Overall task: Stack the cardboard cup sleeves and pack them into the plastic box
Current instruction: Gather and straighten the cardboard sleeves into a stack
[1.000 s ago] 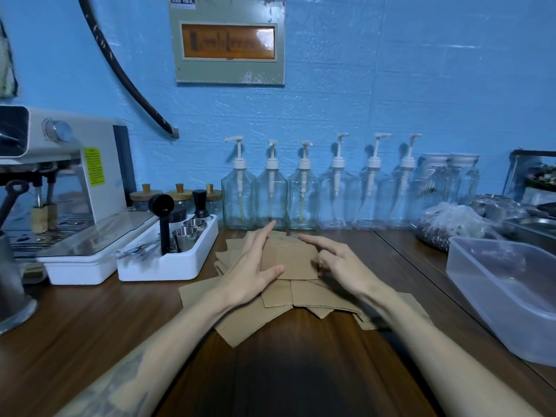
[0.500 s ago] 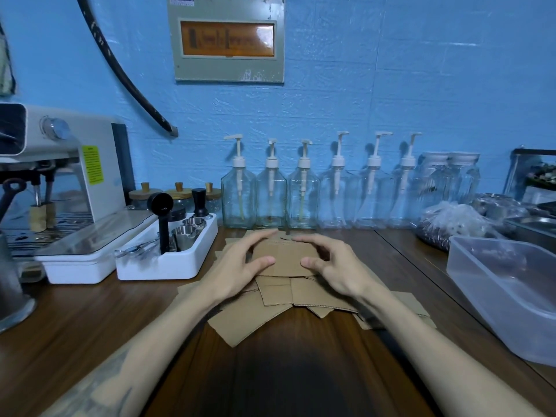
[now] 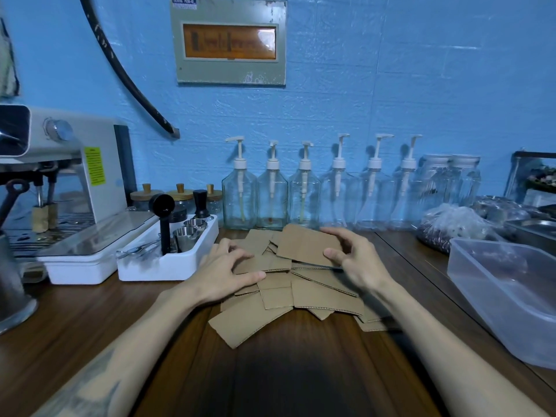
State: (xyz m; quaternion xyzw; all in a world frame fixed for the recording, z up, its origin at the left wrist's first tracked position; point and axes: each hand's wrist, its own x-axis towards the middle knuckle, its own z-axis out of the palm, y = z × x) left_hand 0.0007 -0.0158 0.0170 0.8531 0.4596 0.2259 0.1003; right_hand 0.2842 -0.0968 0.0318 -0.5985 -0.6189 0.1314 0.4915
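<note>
As right hand (image 3: 355, 260) pinches it, sleeve (image 3: 307, 243) lies flat — long axis left-right

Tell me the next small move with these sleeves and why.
Probably lay the sleeve pinched in the right hand squarely onto another in the loose pile under the left hand; the sleeves lie fanned out, and the plastic box is empty.

Dark wooden surface (image 3: 285, 371) against a blue wall (image 3: 391, 85). Far left: white espresso machine (image 3: 63, 176); just beside it, white tray (image 3: 168, 260) holding steel cups (image 3: 188, 233) and black tamper (image 3: 200, 203). Along the wall: row of clear pump bottles (image 3: 304, 194). Above: grey panel with orange window (image 3: 230, 42). Right: filled plastic bag (image 3: 451, 224).
</note>
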